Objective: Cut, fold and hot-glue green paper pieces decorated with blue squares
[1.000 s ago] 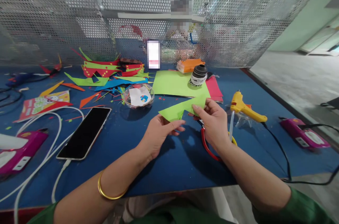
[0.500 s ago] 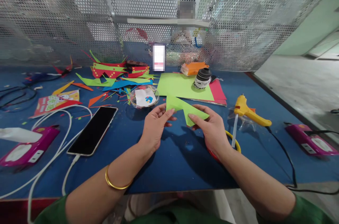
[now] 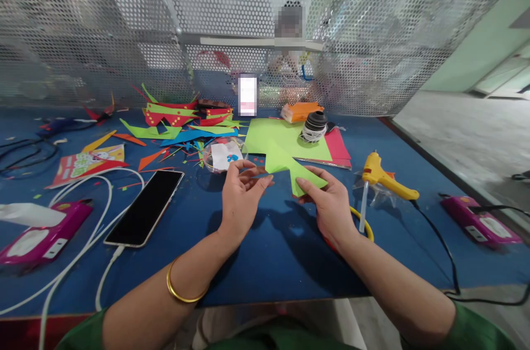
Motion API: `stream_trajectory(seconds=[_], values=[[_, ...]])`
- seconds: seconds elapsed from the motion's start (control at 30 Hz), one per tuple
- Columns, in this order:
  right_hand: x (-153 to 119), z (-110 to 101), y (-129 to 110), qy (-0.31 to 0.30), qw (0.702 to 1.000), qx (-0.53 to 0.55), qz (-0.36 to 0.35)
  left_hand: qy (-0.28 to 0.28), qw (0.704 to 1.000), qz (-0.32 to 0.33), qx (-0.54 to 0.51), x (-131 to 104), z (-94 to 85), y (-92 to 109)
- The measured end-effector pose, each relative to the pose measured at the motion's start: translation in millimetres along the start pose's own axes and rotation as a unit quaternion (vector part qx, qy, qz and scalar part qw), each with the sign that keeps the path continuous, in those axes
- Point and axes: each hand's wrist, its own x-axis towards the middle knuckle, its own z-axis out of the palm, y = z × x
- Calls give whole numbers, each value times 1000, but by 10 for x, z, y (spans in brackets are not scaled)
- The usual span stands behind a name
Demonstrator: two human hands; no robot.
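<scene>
Lime-green paper, yellow glue gun, yellow-dotted red mask

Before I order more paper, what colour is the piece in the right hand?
The paper piece is lime green, head view.

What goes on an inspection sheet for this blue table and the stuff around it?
Surface: blue table, paper scraps on its left part.
Things in hand: light-green paper cutout, held above the table.
Clutter: phone, yellow glue gun, red-and-green paper masks.
Hands: right hand pinches the cutout; left hand open beside it, contact unclear.
Cables: white cable plugged into phone; black cable from glue gun.
Surroundings: perforated panel behind the table.
</scene>
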Motion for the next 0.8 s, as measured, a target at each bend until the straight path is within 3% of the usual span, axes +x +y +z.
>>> stream_trajectory(seconds=[0.2, 0.4, 0.6, 0.8], values=[[-14, 18, 17, -19, 1000, -5, 21, 2, 995, 66, 69, -47, 4, 19], [-24, 21, 37, -23, 1000, -6, 21, 26, 996, 58, 62, -10, -30, -25], [-26, 5, 23, -22, 1000, 6, 15, 17, 989, 101, 106, -26, -38, -9], [-3, 14, 79, -39, 999, -16, 12, -32, 993, 48, 98, 11, -21, 19]])
